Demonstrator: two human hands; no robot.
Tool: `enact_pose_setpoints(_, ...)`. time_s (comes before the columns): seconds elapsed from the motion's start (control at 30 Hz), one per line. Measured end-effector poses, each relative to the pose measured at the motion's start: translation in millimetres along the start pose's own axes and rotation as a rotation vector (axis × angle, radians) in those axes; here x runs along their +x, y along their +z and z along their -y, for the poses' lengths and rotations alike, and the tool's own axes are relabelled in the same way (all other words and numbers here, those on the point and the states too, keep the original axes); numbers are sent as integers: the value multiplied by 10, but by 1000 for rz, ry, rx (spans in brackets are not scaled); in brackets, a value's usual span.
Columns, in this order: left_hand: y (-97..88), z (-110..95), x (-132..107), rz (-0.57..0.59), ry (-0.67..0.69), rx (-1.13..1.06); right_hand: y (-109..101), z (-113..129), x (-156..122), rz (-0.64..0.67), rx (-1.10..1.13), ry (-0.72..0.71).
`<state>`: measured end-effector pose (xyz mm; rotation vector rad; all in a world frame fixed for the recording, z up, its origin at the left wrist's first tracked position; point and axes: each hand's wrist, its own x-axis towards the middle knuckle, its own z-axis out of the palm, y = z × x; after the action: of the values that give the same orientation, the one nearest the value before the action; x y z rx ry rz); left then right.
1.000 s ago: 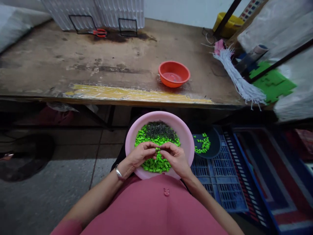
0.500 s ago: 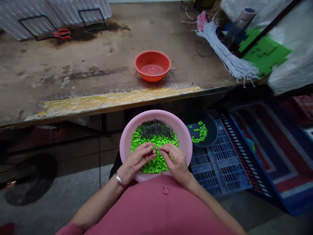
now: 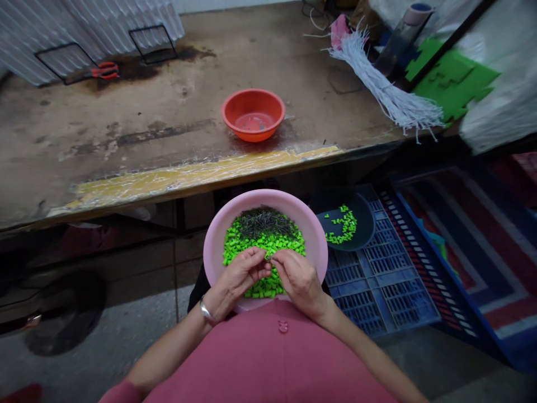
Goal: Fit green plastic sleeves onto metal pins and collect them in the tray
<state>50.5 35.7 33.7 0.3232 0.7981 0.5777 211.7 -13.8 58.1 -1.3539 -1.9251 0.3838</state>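
Left hand (image 3: 245, 272) is pinching a tiny green piece (image 3: 267, 257) over the middle of the pink basin (image 3: 212, 260). Right hand's (image 3: 298, 280) fingertips are pinching just beside it, can't tell on what. Dark pins (image 3: 265, 223) are lying near the basin's far rim; a red bowl (image 3: 253, 135) is sitting by the bench's (image 3: 184, 112) front edge.

your left hand (image 3: 241, 271) and right hand (image 3: 302, 280) are hiding green bits (image 3: 263, 289) and pinching a piece (image 3: 268, 257) too small to tell; the edge is cropping the sheets (image 3: 100, 28).
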Motion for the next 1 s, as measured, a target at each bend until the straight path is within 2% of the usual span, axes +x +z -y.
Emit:
enact_pose_setpoints(0.47,56,46,18,39,-26,-16,-41,32,-33,25,-55,-1)
enact_pose_setpoints(0.73,134,102,33,86,18,-21,-14,16,-29,7,-84,17)
enact_pose_setpoints(0.9,150,100,112,86,52,-50,21,-40,29,-25,57,72)
enact_pose_setpoints(1.0,119,80,149,88,81,-67,27,-44,48,21,146,111)
